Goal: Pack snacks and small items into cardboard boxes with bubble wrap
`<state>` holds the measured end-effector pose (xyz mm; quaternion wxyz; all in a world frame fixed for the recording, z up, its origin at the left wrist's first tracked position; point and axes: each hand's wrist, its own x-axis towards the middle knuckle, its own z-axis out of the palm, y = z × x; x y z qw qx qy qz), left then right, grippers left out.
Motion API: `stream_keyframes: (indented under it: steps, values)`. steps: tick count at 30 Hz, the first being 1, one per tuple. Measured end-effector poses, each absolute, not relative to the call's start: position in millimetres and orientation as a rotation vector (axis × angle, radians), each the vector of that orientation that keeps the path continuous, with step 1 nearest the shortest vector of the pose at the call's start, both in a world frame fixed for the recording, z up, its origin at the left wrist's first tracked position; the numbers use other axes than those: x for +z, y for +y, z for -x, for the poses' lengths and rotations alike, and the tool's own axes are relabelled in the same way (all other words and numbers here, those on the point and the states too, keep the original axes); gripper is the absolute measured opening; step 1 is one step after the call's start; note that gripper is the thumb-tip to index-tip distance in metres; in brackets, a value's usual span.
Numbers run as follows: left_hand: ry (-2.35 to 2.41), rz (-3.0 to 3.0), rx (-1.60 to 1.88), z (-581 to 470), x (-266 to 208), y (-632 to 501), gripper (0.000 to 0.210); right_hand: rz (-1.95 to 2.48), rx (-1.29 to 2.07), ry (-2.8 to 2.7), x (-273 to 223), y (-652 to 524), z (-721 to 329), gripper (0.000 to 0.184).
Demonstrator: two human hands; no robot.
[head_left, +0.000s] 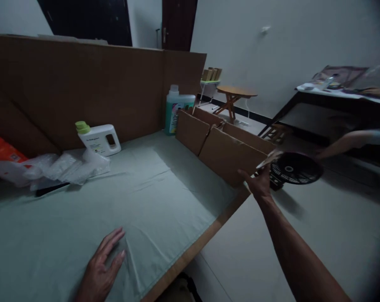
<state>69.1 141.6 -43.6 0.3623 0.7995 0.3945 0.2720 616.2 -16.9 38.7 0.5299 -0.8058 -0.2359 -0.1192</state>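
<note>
My left hand (101, 268) hovers low over or rests on the green cloth (139, 201), fingers stretched and thumb apart, holding nothing. My right hand (259, 184) is at the near end of a cardboard box (232, 153), past the table edge. Its thumb points left along the box, and its other fingers are by a pale, thin, blurred piece (268, 159); what it grips is unclear. Just beyond it is a black round fan-like thing with a grille (295, 168). Another person's arm (344, 143) reaches toward that from the right.
A white bottle with a green cap (100, 138) stands behind bubble wrap (67, 165) and an orange bag (3, 149). A teal liquid bottle (174, 111) stands by the cardboard wall (114, 84). Past the wooden edge (193, 243) are a round table (235, 90) and a dark desk (344, 98).
</note>
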Motion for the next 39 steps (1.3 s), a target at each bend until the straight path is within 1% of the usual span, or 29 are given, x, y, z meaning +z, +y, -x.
stream_keyframes:
  steps: [2,4,6,7,9,11,15,17,20,22,24,26,29,30,32,35,37,39]
  values:
    - [1.055,-1.998,0.729,-72.8,-30.6,130.4,0.038,2.057,-0.188,-0.533,33.0,-29.9,-586.7,0.101]
    - [1.058,-1.940,0.696,-76.8,-14.9,120.1,0.036,2.150,-0.104,-0.569,20.8,-44.2,-549.3,0.082]
    - [1.039,-1.888,0.645,-78.2,-0.9,114.9,0.038,2.271,-0.105,-0.690,3.6,-49.9,-515.1,0.060]
    - [1.019,-1.866,0.616,-77.2,4.6,114.3,0.039,2.276,-0.084,-0.849,-5.9,-46.0,-500.2,0.053]
    - [0.983,-1.829,0.580,-70.9,12.2,115.0,0.041,2.151,0.013,-1.291,-24.4,-21.3,-469.7,0.039]
    - [0.951,-1.813,0.571,-59.6,16.8,115.4,0.043,1.935,0.093,-1.713,-37.7,20.4,-430.8,0.033]
    - [0.956,-1.803,0.602,-24.1,22.3,119.6,0.043,1.435,0.158,-2.217,-37.3,110.2,-330.5,0.034]
    - [1.044,-1.811,0.654,1.6,23.1,131.0,0.041,1.208,0.212,-2.362,-23.7,146.8,-279.7,0.032]
    - [1.343,-1.930,0.809,47.7,18.6,162.0,0.036,0.945,0.376,-2.473,10.5,194.3,-206.5,0.029]
    - [1.532,-1.981,0.903,75.8,11.0,184.3,0.037,0.853,0.468,-2.462,38.0,224.0,-157.4,0.027]
    - [1.624,-1.972,0.956,94.2,0.9,199.2,0.039,0.809,0.526,-2.447,63.2,252.8,-107.9,0.025]
    - [1.644,-1.956,0.986,100.0,-7.7,201.0,0.037,0.797,0.567,-2.469,81.3,280.0,-60.1,0.024]
    - [1.587,-2.030,1.014,95.4,-9.6,181.9,0.031,0.837,0.608,-2.520,94.1,313.5,2.3,0.025]
    - [1.585,-2.069,1.036,94.5,-7.1,173.2,0.029,0.842,0.585,-2.516,96.8,321.6,19.7,0.028]
    - [1.705,-2.104,1.110,98.8,-0.3,158.2,0.030,0.816,0.451,-2.474,104.3,332.6,50.0,0.041]
    - [2.143,-1.948,1.160,121.4,5.8,150.9,0.044,0.694,0.172,-2.460,124.6,338.2,87.4,0.063]
    - [2.317,-1.867,1.024,140.1,5.6,156.0,0.051,0.576,0.032,-2.546,139.7,338.6,109.0,0.064]
    - [2.304,-1.910,0.775,154.2,4.4,163.8,0.045,0.482,-0.058,-2.655,150.8,339.2,126.8,0.054]
